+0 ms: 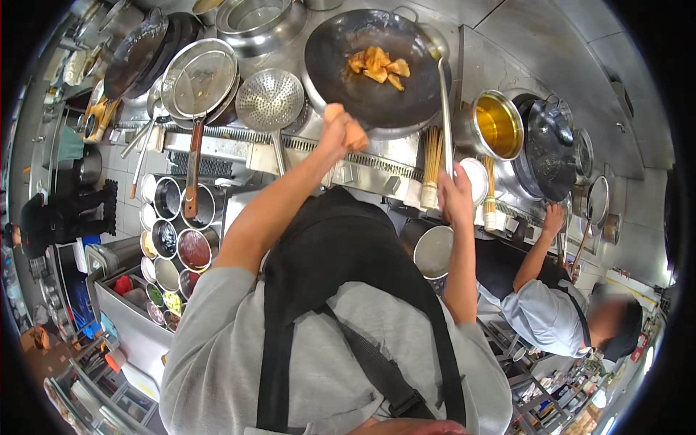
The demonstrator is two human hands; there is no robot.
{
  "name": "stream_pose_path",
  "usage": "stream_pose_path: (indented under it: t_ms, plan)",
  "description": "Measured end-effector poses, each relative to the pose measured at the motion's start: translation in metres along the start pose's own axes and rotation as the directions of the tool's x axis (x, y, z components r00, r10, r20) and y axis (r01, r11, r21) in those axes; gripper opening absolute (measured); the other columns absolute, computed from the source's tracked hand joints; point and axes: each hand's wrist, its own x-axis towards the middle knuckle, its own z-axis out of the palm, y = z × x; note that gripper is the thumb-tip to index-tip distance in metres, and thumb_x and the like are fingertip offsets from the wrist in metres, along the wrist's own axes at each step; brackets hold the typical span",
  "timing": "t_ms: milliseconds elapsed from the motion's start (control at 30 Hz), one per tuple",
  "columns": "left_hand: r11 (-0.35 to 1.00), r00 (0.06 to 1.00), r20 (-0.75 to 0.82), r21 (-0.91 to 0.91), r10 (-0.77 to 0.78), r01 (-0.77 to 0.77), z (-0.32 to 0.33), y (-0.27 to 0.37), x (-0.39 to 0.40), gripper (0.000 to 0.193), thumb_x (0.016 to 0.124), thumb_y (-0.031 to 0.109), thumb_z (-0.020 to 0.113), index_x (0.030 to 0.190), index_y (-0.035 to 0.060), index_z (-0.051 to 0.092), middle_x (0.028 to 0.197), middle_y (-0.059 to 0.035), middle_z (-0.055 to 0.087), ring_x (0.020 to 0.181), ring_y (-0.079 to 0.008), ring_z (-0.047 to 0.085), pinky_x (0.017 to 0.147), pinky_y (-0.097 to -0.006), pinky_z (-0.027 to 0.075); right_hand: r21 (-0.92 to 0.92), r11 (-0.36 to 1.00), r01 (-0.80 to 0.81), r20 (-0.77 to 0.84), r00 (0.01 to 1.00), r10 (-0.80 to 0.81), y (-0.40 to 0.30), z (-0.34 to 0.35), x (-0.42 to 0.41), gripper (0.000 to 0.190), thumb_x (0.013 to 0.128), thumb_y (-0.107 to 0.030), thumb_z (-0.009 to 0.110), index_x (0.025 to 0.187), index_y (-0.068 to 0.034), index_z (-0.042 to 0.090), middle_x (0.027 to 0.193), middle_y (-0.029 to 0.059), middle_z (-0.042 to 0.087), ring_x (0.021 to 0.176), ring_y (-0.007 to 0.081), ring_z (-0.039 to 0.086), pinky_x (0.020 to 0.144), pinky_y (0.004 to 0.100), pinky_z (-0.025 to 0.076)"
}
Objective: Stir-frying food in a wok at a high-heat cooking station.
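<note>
A large dark wok (348, 103) sits on the range, with several browned pieces of food (378, 64) lying in its middle. My left hand (338, 133) grips an orange-brown folded cloth (356, 136) at the wok's near left rim. My right hand (455, 190) is closed round the handle of a long metal ladle (445, 109), whose bowl rests by the wok's far right rim. A bamboo wok brush (432, 163) stands just left of the ladle's handle. A perforated metal skimmer (270, 99) lies left of the wok.
A pot of yellow oil (497, 126) stands to the right, near stacked woks (550, 147). A co-worker (549, 310) stands at the right with a hand by those woks. Mesh strainers (199, 79) lie at the left, above round containers of sauces (194, 249). Another person (60, 217) is far left.
</note>
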Motion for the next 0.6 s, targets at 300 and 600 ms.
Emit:
stream_pose_path:
  t_ms: [300, 600]
  plan:
    - [0.972, 0.993, 0.022, 0.208, -0.117, 0.110, 0.006, 0.024, -0.002, 0.031, 0.091, 0.035, 0.074, 0.102, 0.0103, 0.059, 0.090, -0.0050, 0.065, 0.078, -0.0205, 0.067, 0.068, -0.0401, 0.057, 0.275, 0.946, -0.174, 0.144, 0.980, 0.138, 0.032, 0.067, 0.036, 0.022, 0.101, -0.018, 0.057, 0.116, -0.001, 0.056, 0.067, -0.0003, 0.051, 0.043, 0.0079, 0.045, 0.036, 0.0254, 0.038]
    - [0.952, 0.951, -0.082, 0.053, -0.297, 0.302, 0.019, 0.034, 0.021, 0.025, 0.091, 0.024, 0.069, 0.103, 0.0081, 0.054, 0.087, -0.0095, 0.061, 0.078, -0.0271, 0.066, 0.068, -0.0465, 0.059, -0.046, 0.998, -0.046, 0.078, 0.996, 0.050, 0.007, 0.064, 0.086, 0.013, 0.098, -0.018, 0.059, 0.099, -0.007, 0.052, 0.062, -0.0009, 0.048, 0.041, 0.0090, 0.045, 0.035, 0.0276, 0.037]
